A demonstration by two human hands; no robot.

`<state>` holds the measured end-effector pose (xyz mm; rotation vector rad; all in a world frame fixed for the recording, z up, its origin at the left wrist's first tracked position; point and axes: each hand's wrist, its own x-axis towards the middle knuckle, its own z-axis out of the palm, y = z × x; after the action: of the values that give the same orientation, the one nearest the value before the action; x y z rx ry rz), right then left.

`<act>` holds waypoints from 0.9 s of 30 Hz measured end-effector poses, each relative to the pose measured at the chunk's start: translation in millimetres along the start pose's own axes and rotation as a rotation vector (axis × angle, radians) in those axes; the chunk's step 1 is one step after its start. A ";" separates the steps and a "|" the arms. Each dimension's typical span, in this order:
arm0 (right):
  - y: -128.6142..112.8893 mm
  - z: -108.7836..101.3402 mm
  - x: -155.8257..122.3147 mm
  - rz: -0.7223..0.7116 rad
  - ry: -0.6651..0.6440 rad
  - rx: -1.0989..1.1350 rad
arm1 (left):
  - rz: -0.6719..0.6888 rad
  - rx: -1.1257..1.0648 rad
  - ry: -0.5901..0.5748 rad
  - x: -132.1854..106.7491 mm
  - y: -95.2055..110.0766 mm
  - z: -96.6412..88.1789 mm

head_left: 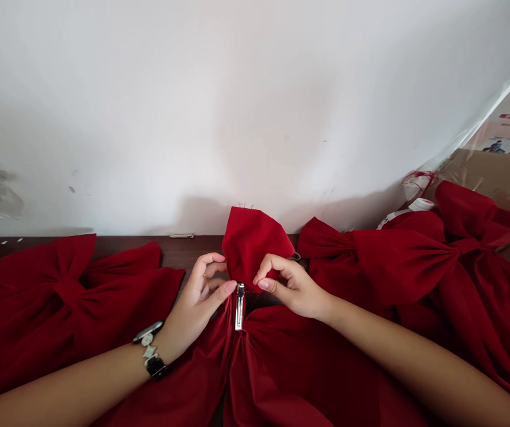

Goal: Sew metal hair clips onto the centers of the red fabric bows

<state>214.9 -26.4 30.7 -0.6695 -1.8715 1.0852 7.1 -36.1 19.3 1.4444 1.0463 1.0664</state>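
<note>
Head view: left hand [202, 292] grips gathered red fabric [250, 240], flat silver metal clip [239, 309] at its thumb, best held steady; right hand [297, 286] pinches closed opposite, contents indiscernible.

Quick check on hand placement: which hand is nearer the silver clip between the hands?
Left. The left hand has its thumb tip right by the upper end of the silver clip; the right hand is farther off, up and to its right.

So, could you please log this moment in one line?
left hand: touching bow; right hand: pinched, at bow; clip: between hands; more bows: both sides
</note>
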 end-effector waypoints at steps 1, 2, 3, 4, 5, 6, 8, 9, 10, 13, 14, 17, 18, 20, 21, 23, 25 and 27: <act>-0.2 0.1 -0.4 0.000 -0.006 -0.009 | 0.008 0.010 0.021 2.3 0.6 -1.2; -0.4 0.1 -0.6 0.002 -0.009 -0.011 | 0.016 0.010 0.038 5.0 1.1 -2.7; -0.5 0.2 -0.8 0.004 -0.011 -0.010 | 0.022 0.001 0.049 7.9 1.6 -4.7; -0.5 0.3 -0.8 0.002 -0.013 -0.012 | 0.028 -0.017 0.054 10.8 2.1 -6.9; -0.6 0.3 -0.8 -0.006 -0.016 -0.017 | 0.031 -0.039 0.054 13.5 2.6 -9.3; -0.7 0.3 -0.8 -0.017 -0.019 -0.025 | 0.031 -0.058 0.052 15.6 3.4 -11.7; -1.1 0.1 -0.6 -0.046 -0.024 -0.051 | 0.031 -0.082 0.046 18.2 5.3 -16.0; -1.4 0.0 -0.6 -0.055 -0.024 -0.064 | 0.033 -0.091 0.046 18.6 6.3 -17.6; -1.7 -0.2 -0.5 -0.059 -0.023 -0.076 | 0.037 -0.096 0.048 18.5 7.3 -18.9; -2.3 -0.8 -0.2 -0.050 -0.009 -0.102 | 0.055 -0.114 0.052 17.0 9.2 -20.7; -2.5 -0.9 -0.1 -0.049 -0.005 -0.107 | 0.065 -0.121 0.052 16.4 9.5 -21.0; -3.8 -0.3 -0.5 -0.062 -0.006 -0.119 | 0.123 -0.106 0.061 14.6 10.2 -21.7; -4.7 0.3 -0.9 -0.070 -0.008 -0.121 | 0.151 -0.083 0.068 14.1 10.6 -21.9; -8.1 1.9 -2.1 -0.096 -0.010 -0.125 | 0.199 -0.027 0.080 13.1 11.7 -22.0; -10.6 3.1 -2.9 -0.110 -0.012 -0.127 | 0.212 -0.004 0.078 12.5 12.2 -21.9; -16.9 5.8 -4.4 -0.127 -0.027 -0.125 | 0.222 0.004 0.068 11.2 12.7 -21.4; -23.9 8.5 -5.4 -0.124 -0.048 -0.116 | 0.223 -0.040 0.059 9.5 12.4 -20.6; -30.1 10.3 -5.5 -0.110 -0.060 -0.107 | 0.211 -0.101 0.049 7.8 11.2 -19.9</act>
<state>207.7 -49.4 52.2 -0.5925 -2.0053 0.9491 -9.6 -25.3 32.9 1.4761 0.8749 1.2921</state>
